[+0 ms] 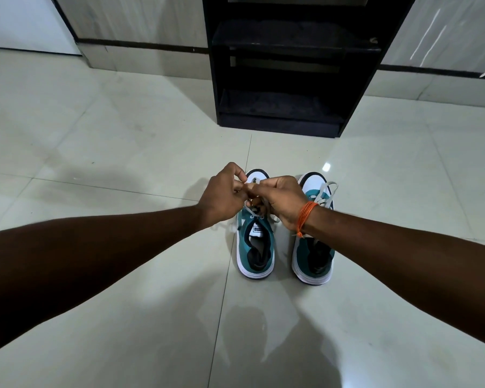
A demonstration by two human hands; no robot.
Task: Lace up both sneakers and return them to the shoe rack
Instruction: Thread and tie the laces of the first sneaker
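The black shoe rack (289, 65) stands empty at the top centre of the frame, and on the tiled floor (95, 135) below it your two sneakers sit side by side, the left sneaker (256, 247) under your hands and the right sneaker (314, 256) just beside it. Your left hand (224, 196) and right hand (282, 197) meet over the left sneaker, fingers pinched closed on its grey lace (254, 212). The lace looks soft and limp, so pinch it near its tips; I judge the sneakers light, best lifted by the heel collars.

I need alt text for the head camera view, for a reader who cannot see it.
Two hands, left hand and right hand, pinch grey laces above the left teal-and-white sneaker on a tiled floor. Its mate stands beside it, before a black shoe rack.
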